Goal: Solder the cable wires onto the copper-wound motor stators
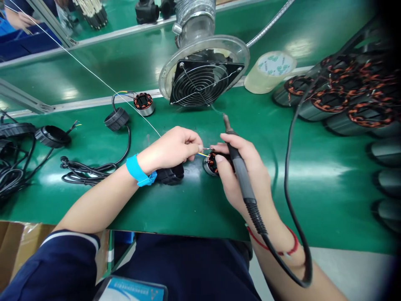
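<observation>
My left hand (177,146), with a blue wrist strap, pinches thin wires (203,154) between thumb and fingertips. These wires lead to a small copper-wound stator (210,164) on the green bench. My right hand (247,171) is closed around a soldering iron (239,169), whose tip points up and away. Its thumb and fingers also reach to the stator and the wire ends, and they hide part of the stator. Beneath my left wrist lies a black ring-shaped cap (171,174). A thin white strand (103,81) runs from the upper left down to my left hand.
A fan with a wire guard (200,83) stands behind my hands, beside a tape roll (269,71). Several stators (332,102) fill the right side. Another stator (144,103) and coiled black cables (90,172) lie left. The iron's cord (286,167) loops at right.
</observation>
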`<move>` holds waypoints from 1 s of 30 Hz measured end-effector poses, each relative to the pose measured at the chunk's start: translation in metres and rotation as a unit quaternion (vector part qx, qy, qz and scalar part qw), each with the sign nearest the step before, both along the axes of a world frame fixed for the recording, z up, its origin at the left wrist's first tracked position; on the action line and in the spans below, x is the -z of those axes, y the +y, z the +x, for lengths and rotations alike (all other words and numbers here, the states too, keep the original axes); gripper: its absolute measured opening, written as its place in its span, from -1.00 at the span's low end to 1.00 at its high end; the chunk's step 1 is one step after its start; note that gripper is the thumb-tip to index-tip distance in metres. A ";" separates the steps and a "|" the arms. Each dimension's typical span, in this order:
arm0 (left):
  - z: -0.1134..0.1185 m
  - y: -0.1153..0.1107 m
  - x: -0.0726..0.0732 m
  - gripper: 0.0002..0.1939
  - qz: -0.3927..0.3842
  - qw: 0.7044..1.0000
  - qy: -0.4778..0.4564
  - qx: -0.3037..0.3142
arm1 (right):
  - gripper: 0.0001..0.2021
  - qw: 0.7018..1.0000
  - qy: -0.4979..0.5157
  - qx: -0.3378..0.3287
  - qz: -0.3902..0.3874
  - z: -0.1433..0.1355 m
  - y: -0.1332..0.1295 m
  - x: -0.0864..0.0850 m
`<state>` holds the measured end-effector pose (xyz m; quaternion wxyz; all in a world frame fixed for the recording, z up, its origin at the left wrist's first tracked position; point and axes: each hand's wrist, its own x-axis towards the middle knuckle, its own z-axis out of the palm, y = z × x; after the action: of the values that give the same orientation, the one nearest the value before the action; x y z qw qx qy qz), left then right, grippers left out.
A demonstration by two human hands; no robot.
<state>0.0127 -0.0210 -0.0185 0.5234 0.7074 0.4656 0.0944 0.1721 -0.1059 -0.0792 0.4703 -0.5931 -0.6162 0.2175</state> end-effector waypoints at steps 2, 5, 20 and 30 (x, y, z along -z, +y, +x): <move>0.000 0.000 0.000 -0.85 0.005 1.000 -0.001 -0.002 | -0.62 1.000 0.006 0.004 0.000 -0.001 -0.001 0.003; -0.001 0.000 0.000 -0.85 0.007 1.000 -0.003 -0.003 | -0.60 1.000 0.011 0.012 0.017 -0.002 -0.002 0.003; -0.008 -0.009 0.001 -0.90 0.067 0.997 -0.030 0.008 | -0.57 0.997 0.059 -0.007 0.056 -0.012 0.003 0.006; -0.013 -0.007 -0.008 -0.89 0.125 0.986 -0.009 0.111 | -0.56 0.989 0.134 -0.015 0.059 -0.013 0.004 0.008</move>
<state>-0.0005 -0.0282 -0.0109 0.4425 0.8136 0.3640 0.0991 0.1595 -0.1021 -0.0877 0.5800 -0.5202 -0.5679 0.2653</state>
